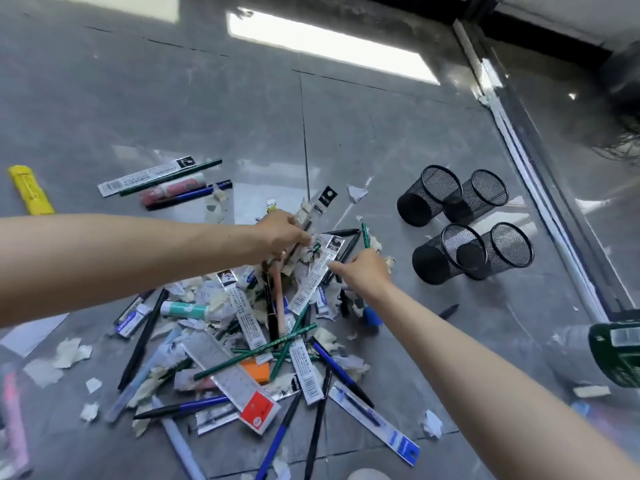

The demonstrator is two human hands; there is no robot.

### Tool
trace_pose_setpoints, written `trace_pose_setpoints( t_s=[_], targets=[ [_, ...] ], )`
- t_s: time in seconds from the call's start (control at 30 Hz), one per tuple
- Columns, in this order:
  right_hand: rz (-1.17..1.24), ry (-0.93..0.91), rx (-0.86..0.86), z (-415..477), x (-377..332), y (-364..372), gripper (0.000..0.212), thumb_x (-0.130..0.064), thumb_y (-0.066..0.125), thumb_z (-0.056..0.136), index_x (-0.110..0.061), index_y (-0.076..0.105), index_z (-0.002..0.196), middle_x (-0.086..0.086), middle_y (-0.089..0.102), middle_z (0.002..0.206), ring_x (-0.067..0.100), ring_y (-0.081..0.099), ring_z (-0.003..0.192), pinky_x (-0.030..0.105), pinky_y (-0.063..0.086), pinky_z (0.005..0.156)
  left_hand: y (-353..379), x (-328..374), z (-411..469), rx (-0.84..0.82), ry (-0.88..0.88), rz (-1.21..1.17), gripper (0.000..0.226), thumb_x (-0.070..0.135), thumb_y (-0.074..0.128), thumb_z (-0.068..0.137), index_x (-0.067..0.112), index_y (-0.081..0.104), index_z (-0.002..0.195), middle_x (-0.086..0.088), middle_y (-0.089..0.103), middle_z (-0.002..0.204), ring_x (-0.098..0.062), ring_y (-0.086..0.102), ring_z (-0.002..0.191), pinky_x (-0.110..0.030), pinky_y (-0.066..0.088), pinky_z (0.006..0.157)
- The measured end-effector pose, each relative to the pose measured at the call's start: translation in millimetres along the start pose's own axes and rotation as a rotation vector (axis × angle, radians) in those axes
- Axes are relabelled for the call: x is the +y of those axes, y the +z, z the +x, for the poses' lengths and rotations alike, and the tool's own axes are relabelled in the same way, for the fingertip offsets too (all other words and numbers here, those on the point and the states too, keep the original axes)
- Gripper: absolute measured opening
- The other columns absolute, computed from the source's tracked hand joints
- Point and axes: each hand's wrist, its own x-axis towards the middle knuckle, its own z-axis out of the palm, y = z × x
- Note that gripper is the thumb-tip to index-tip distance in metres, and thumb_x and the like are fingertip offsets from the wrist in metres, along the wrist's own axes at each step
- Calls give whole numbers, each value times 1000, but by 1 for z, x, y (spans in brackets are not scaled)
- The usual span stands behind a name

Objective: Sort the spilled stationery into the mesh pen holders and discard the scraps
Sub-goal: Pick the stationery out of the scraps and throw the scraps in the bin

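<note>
Now, green pencil [365, 235] between right fingers [371, 255]

The person's left hand [280, 233] and right hand [363, 271] are bare. The left forearm [138, 258] and right forearm [485, 358] are also uncovered from the wrist to the picture's edge. Both arms look smooth and fairly slender, and the fingers are slim.
</note>
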Motion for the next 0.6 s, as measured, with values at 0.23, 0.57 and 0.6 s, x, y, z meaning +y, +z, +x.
trace_pose_setpoints(
  t_s=[0.23, 0.57, 0.6],
  targets=[
    [-90, 89, 6, 13, -21, 17, 40, -28, 75, 76, -14, 42, 59, 2, 43, 54, 19, 41, 52, 31, 36, 56, -33, -22, -14, -106, -30, -124, 7, 10, 44, 99, 6, 48, 95, -10, 60, 68, -16, 57, 48, -29, 51, 48],
    [-33, 111, -64, 17, -37, 29, 34, -23, 79, 75, -9, 48, 69, 8, 60, 73, 23, 62, 65, 41, 55, 72, -47, -41, -23, -92, -93, -70, 16, 18, 49, 98, 4, 46, 103, -6, 56, 63, -9, 48, 37, -19, 38, 35],
    [9, 131, -67, 20, -37, 34, 30, -16, 78, 75, -6, 49, 72, 12, 62, 80, 26, 63, 68, 47, 57, 75, -45, -41, -24, -104, -87, -57, 18, 19, 50, 98, 3, 46, 106, -7, 57, 64, -9, 50, 37, -19, 40, 35]
  ],
)
